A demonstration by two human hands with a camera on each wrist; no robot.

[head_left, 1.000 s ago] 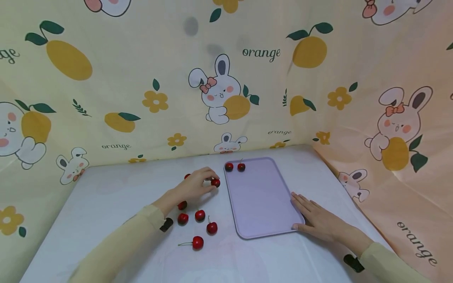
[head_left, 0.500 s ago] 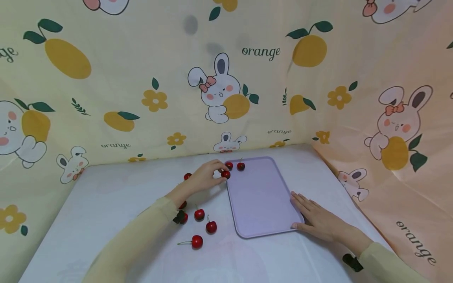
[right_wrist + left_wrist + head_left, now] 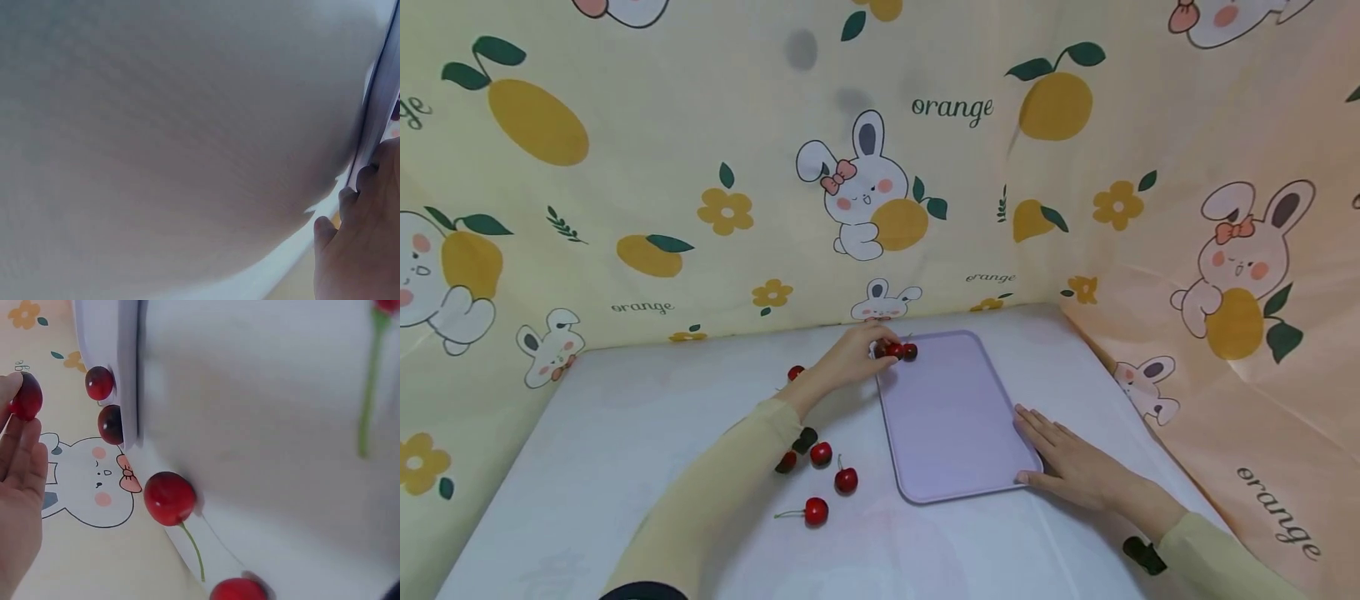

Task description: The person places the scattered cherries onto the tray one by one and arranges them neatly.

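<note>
My left hand (image 3: 848, 358) pinches a dark red cherry (image 3: 27, 397) between thumb and fingertips, over the far left corner of the lilac tray (image 3: 955, 417). Two more cherries lie in that corner, one cherry (image 3: 911, 352) just right of the fingers; the other is partly hidden behind them in the head view. In the left wrist view the held cherry is apart from the cherry (image 3: 99, 383) and its neighbour by the tray wall. With fingers straight, my right hand (image 3: 1078, 467) rests against the tray's right edge near its front corner.
Left of the tray, several cherries are scattered on the white tabletop, among them a stemmed cherry (image 3: 816, 512) nearest the front, a cherry (image 3: 846, 480) and a cherry (image 3: 795, 373) beyond the left forearm. A patterned cloth (image 3: 760, 167) rises behind the table.
My left hand has carried its cherry rightward and away from me, from the table left of the tray to over its far left corner. The right hand stays at the tray's edge.
</note>
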